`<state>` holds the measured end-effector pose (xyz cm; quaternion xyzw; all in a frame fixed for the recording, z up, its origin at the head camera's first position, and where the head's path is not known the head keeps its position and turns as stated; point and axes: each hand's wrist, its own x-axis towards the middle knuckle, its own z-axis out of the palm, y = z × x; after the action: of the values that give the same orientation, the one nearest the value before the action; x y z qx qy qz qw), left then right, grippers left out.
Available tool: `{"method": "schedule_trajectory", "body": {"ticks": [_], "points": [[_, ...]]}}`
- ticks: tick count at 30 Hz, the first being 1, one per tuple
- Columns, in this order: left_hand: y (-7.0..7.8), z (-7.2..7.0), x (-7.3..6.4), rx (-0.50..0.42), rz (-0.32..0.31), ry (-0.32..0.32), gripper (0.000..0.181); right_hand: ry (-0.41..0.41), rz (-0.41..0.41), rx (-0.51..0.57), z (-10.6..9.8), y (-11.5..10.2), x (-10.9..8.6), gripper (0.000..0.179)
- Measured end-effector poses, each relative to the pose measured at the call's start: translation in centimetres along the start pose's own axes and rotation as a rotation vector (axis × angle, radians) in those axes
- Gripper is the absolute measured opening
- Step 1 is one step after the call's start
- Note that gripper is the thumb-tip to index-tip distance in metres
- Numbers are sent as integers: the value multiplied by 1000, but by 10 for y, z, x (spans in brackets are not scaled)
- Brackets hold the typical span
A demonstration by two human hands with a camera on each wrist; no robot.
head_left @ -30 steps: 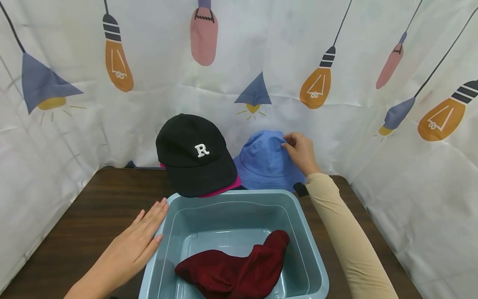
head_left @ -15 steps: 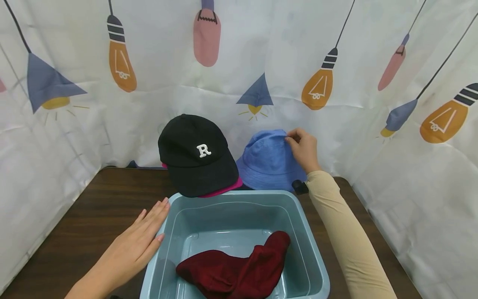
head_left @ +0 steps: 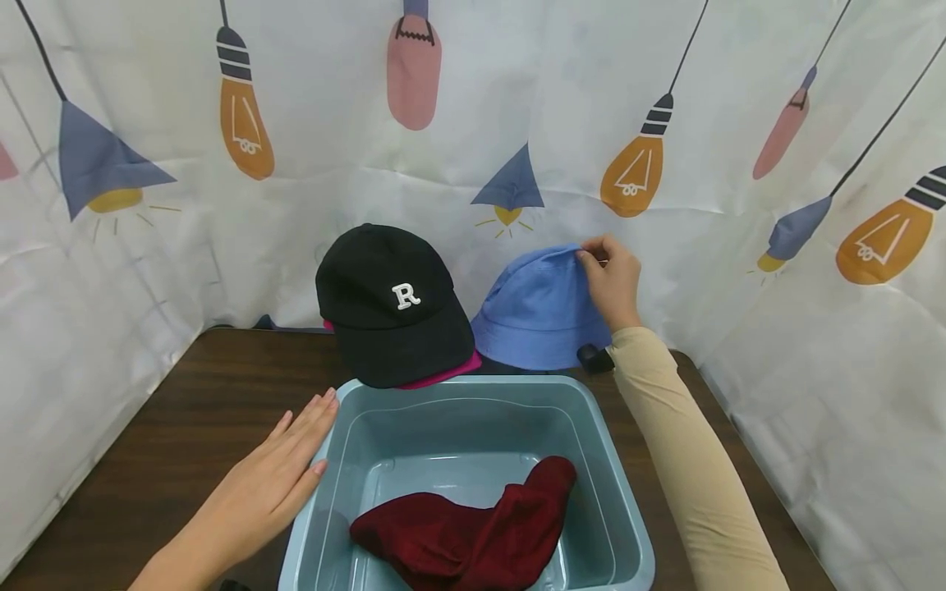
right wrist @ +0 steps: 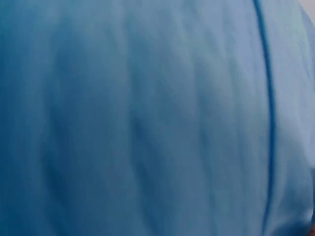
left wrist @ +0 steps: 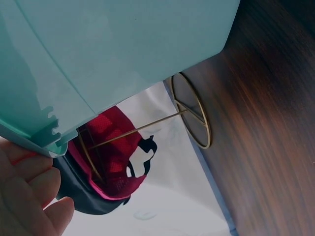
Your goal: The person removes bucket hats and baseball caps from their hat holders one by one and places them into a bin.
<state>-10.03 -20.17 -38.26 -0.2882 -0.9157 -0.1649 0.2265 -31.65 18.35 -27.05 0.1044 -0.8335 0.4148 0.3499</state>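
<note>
My right hand (head_left: pixel 613 279) pinches the blue bucket hat (head_left: pixel 535 308) by the top of its crown, at the back right. The hat's cloth (right wrist: pixel 162 118) fills nearly all of the right wrist view. My left hand (head_left: pixel 259 488) rests with straight fingers against the left rim of the light-blue plastic tub (head_left: pixel 602 435); the left wrist view shows its fingers (left wrist: pixel 44 184) right at that rim. Inside the tub lies a dark red cloth hat (head_left: pixel 473 533), folded over on itself. To the left of the bucket hat, a black cap (head_left: pixel 388 308) with a white R sits behind the tub.
In the left wrist view, a brass-coloured wire stand (left wrist: pixel 204 123) rises from the brown wooden table (left wrist: pixel 266 123) into the cap's pink underside. A curtain (head_left: pixel 332 107) printed with lamps hangs behind and at both sides.
My right hand has raised the bucket hat's crown a little, and the hat has lifted and stretched upward. The left hand stays at the tub's rim; the view has shifted slightly.
</note>
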Motion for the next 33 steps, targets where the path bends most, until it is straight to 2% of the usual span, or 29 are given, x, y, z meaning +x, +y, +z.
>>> {"method": "schedule_trajectory", "body": {"ticks": [6, 10, 13, 20, 27, 30, 33], "points": [[0, 0, 0, -1, 0, -7, 65, 59, 18, 35, -4, -4, 7, 9], [0, 0, -1, 2, -3, -6, 65, 46, 36, 47, -7, -2, 7, 10], [0, 1, 0, 2, -3, -3, 64, 27, 81, 33, -11, 5, 3, 9], [1, 1, 1, 6, -4, -2, 64, -87, 200, 3, -19, 23, -4, 18], [0, 1, 0, 5, -3, -2, 64, -250, 269, 103, -22, 27, -5, 22], [0, 1, -1, 5, -4, -7, 64, -291, 258, 106, -23, 28, -5, 34], [0, 1, -2, 3, -9, -12, 64, -335, 244, 51, -23, 27, -5, 52]]}}
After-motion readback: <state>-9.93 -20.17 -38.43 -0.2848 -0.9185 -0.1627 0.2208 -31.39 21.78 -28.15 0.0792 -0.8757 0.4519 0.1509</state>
